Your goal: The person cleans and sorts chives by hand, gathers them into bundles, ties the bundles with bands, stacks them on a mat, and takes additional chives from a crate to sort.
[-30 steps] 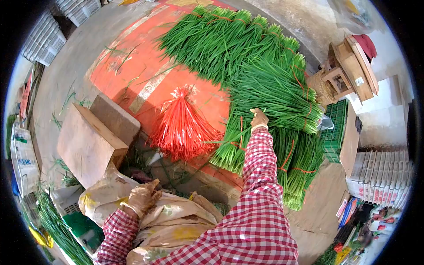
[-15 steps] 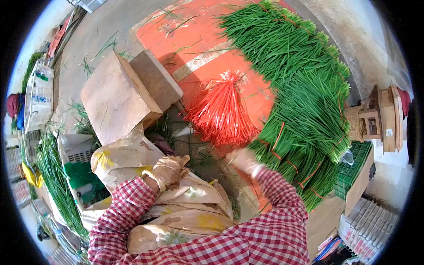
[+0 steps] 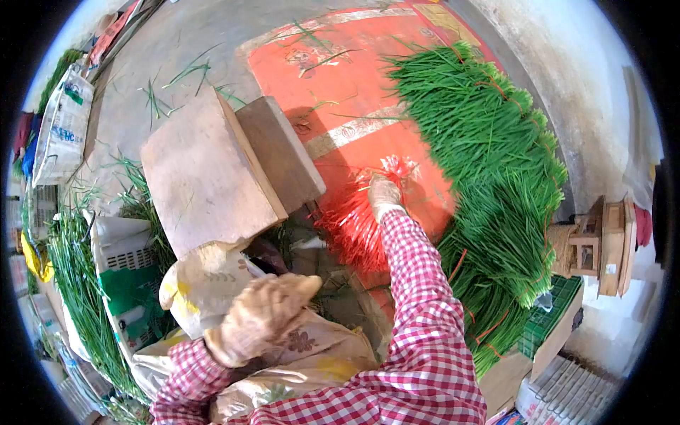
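Observation:
My right hand [image 3: 384, 193], gloved, is closed on the upper part of a bundle of red plastic ties [image 3: 354, 230]. The ties fan out over an orange-red mat, and the hand covers part of them. Over my lap, above the stained apron [image 3: 312, 350], is my left hand [image 3: 265, 315] in a tan glove. Motion smears its fingers, and I make out nothing in it. Right of my right arm lie bunches of long green stalks [image 3: 489, 191], like garlic chives, several bound with red ties.
A wooden block [image 3: 205, 173] stands ahead on the left beside a small board [image 3: 280, 152]. The orange-red mat [image 3: 340, 78] covers the floor ahead. At left, a white-green crate [image 3: 127, 262] stands by more stalks. A wooden stool [image 3: 609, 244] and green crate [image 3: 549, 319] are at right.
My right hand has moved forward from beside the stalks onto the red ties. My left hand has come up off the apron, nearer the camera. The view has shifted slightly.

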The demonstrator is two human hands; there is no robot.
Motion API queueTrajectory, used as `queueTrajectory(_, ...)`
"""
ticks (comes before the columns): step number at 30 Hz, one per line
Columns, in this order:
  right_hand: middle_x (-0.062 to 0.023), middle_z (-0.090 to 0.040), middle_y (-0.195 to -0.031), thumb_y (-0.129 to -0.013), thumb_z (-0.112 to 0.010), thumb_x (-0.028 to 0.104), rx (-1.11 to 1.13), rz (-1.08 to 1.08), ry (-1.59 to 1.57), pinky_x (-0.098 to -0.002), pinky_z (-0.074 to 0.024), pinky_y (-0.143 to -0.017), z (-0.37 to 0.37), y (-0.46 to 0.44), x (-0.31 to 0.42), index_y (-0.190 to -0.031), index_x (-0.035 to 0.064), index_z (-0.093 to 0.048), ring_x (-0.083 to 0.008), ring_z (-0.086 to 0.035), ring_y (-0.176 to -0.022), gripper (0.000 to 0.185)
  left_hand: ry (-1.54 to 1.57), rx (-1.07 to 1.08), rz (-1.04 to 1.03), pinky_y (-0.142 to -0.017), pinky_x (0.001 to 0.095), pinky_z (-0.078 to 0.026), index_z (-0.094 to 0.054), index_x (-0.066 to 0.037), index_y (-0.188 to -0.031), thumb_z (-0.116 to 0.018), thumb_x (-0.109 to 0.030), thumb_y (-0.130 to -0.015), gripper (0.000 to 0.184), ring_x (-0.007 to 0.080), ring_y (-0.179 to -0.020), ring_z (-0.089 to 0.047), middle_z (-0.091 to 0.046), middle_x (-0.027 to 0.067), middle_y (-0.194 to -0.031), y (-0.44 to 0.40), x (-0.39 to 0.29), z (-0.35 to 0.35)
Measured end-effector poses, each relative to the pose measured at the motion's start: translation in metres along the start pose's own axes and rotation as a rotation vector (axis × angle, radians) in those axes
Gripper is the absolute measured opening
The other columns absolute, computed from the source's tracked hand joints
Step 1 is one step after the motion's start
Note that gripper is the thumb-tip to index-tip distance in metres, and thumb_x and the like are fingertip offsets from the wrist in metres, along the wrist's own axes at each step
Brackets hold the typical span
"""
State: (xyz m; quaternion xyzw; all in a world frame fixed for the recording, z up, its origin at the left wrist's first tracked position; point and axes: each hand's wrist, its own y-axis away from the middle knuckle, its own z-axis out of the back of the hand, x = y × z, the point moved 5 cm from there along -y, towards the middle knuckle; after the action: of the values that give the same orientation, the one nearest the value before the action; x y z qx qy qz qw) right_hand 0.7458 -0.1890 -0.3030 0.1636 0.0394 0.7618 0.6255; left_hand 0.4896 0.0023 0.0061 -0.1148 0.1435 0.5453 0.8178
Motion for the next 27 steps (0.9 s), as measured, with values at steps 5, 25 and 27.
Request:
queueTrajectory(5,-0.0146,-0.068,-0.078,-0.084,-0.052,0.016,0.091,0.005,0.151,-0.0469,-0.0517,-0.066,-0.033,-0.064,0.023,-0.091,0.0107,-0.067,-0.0292,-0.068,-0.078,0.017,-0.079,-0.036,0.295,-0.09,0.0396,-0.046,-0.057,-0.006,-0.12,-0.065,-0.022,-0.079,0.044,0.0264,-0.101,-0.058,-0.061,0.0106,-0.109,0.054,0.075,0.056)
queueTrajectory(25,-0.0183,-0.067,-0.088,-0.088,-0.054,0.029,-0.467,-0.185,-0.004,-0.043,-0.051,-0.067,0.176,-0.066,-0.009,-0.088,0.0031,-0.069,-0.0323,-0.066,-0.082,0.029,0.324,-0.309,0.656,-0.082,0.0372,-0.046,-0.06,0.001,-0.114,-0.054,-0.018,-0.089,0.032,0.0298,-0.088,-0.06,-0.064,0.0134,-0.097,0.124,0.144,0.041)
queueTrajectory(27,-0.0175,-0.068,-0.086,-0.091,-0.049,0.026,-0.448,-0.108,-0.049,-0.0446,-0.0511,-0.063,0.15,-0.043,0.003,-0.088,0.0038,-0.068,-0.0307,-0.066,-0.081,0.029,0.349,-0.333,0.667,-0.084,0.0361,-0.046,-0.061,0.001,-0.113,-0.054,-0.018,-0.09,0.031,0.0283,-0.09,-0.061,-0.065,0.0138,-0.098,0.131,0.145,0.039)
